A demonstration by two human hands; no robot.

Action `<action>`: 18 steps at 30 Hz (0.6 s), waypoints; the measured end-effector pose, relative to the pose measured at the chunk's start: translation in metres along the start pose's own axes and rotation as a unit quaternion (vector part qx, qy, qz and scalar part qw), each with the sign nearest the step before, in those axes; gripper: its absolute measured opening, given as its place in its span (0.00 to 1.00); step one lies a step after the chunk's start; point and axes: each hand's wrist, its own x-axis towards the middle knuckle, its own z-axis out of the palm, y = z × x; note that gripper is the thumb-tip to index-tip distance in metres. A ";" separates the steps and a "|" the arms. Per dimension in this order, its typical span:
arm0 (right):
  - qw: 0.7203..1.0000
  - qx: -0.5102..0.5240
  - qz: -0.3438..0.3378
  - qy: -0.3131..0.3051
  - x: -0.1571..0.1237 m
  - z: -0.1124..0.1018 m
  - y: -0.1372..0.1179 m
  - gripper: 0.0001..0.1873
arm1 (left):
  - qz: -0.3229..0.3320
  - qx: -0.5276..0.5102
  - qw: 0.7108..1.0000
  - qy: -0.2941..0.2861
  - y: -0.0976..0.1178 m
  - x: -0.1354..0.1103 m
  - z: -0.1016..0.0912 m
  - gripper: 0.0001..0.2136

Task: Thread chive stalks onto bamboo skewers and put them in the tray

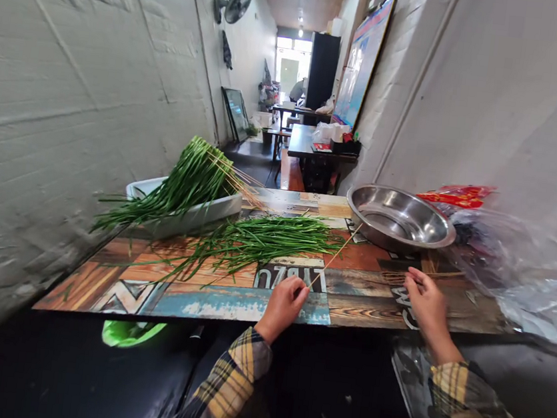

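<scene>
My left hand [283, 305] is closed in a pinch on one end of a thin bamboo skewer [336, 254]. The skewer slants up and away to the right, over the table. Just beyond that hand lies a loose pile of green garlic chives [275, 239]. On the right, my right hand [425, 308] hovers at a bundle of bamboo skewers [446, 275], its fingers bent a little and apart. Nothing shows in its fingers. Chives threaded on skewers [197, 169] are heaped in a white tub [191, 220] at the left, their leaves hanging over its side.
A steel basin [401, 217] stands at the back right of the patchwork-patterned table [237, 306]. Clear plastic bags [528, 264] and a red packet [461, 195] lie beside it. Below the front edge is a green-lined bin [131, 333]. Walls flank both sides; a person [298, 90] is far off.
</scene>
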 end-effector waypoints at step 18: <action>0.840 -0.112 -0.335 -0.412 -0.054 0.093 -0.128 0.14 | -0.039 -0.047 0.996 0.067 0.001 -0.003 -0.005 0.09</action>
